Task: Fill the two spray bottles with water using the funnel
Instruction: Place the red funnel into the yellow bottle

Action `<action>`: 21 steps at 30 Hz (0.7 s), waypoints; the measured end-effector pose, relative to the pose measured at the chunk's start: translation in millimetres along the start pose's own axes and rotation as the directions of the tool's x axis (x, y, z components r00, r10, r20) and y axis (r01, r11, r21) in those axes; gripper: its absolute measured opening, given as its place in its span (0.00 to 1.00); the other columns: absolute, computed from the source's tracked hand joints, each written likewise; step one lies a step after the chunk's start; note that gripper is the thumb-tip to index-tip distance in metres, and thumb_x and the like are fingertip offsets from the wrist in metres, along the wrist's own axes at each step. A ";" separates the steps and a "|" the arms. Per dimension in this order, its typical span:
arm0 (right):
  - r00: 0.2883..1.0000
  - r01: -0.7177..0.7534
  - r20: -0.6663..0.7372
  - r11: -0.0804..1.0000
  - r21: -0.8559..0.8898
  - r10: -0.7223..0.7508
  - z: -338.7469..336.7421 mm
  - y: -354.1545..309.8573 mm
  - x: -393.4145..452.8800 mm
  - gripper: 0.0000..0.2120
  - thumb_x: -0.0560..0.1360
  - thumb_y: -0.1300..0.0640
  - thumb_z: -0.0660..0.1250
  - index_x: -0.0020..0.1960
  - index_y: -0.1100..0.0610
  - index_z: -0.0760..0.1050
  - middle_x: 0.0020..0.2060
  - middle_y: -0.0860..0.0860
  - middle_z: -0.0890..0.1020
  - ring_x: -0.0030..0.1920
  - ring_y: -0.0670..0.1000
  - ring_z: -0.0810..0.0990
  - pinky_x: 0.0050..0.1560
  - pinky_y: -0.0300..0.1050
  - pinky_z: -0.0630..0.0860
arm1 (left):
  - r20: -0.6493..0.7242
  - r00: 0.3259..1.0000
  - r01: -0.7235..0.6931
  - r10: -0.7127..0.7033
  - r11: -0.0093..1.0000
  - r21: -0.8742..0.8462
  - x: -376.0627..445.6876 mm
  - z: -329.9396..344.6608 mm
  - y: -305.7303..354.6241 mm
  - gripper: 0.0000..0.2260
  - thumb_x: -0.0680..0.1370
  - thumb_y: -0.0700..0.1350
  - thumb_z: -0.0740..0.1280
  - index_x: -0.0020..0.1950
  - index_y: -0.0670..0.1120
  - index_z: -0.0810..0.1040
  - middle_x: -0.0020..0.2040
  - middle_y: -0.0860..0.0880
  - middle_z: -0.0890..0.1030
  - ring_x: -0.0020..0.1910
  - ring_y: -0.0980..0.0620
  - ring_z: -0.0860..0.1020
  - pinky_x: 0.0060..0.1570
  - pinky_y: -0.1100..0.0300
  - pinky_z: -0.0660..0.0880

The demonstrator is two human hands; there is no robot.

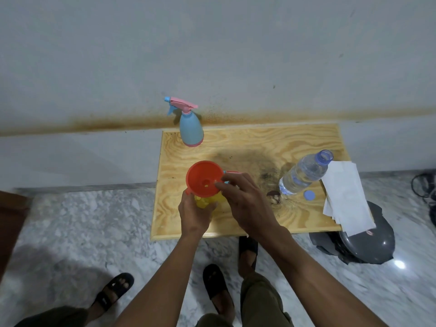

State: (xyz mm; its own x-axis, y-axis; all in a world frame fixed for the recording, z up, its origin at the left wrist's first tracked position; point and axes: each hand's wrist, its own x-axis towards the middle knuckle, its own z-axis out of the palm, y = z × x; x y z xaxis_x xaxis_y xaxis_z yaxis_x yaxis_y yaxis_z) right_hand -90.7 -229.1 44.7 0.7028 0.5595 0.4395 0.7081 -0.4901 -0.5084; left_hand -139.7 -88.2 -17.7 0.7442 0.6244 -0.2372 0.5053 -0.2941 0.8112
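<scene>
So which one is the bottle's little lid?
Look at the wooden table, on its right side, where a clear water bottle stands open. Just in front of the bottle's base lies the lid, beside the white paper. It is the only small, flat, round blue thing there.

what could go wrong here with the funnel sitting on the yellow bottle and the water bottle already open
1. The orange funnel sits wide on the small yellow spray bottle, steadied only by the left hand and right hand; letting go to pour may tip it.
2. The water bottle stands uncapped by the paper sheets; a knock could soak them.
</scene>
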 end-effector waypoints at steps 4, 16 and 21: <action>0.946 -0.234 -0.211 0.969 0.082 0.247 -29.3 1.0 -8.5 0.14 0.72 0.69 0.72 0.56 0.62 0.81 0.52 0.56 0.81 0.49 0.53 0.80 0.47 0.43 0.79 | -0.001 0.998 -0.056 0.056 0.997 0.046 0.2 -0.6 -3.5 0.28 0.64 0.42 0.82 0.61 0.43 0.75 0.53 0.47 0.80 0.49 0.51 0.75 0.43 0.64 0.66; 0.471 -0.767 -0.280 0.545 0.339 0.837 -67.7 95.3 -27.9 0.46 0.62 0.54 0.82 0.73 0.55 0.62 0.66 0.54 0.73 0.66 0.58 0.72 0.64 0.56 0.70 | 0.010 1.000 -0.013 0.013 1.000 0.019 -11.5 -4.3 14.2 0.25 0.66 0.40 0.81 0.59 0.42 0.75 0.47 0.47 0.78 0.47 0.49 0.75 0.41 0.62 0.67; 0.491 -0.741 -0.273 0.562 0.367 0.827 -64.0 112.1 -25.0 0.36 0.64 0.56 0.81 0.67 0.54 0.68 0.57 0.51 0.78 0.57 0.55 0.77 0.52 0.41 0.66 | -0.006 0.995 0.096 -0.096 0.994 0.047 -13.0 -1.6 16.5 0.25 0.68 0.40 0.79 0.61 0.37 0.75 0.51 0.41 0.81 0.50 0.42 0.79 0.46 0.61 0.69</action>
State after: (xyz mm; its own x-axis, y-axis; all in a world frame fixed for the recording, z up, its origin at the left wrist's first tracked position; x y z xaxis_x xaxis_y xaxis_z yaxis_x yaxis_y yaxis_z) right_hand -24.5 -340.9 24.1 0.9498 -0.3130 -0.0020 -0.1483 -0.4445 -0.8834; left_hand -141.8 -100.1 -0.3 0.6897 0.6540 -0.3110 0.5945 -0.2660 0.7588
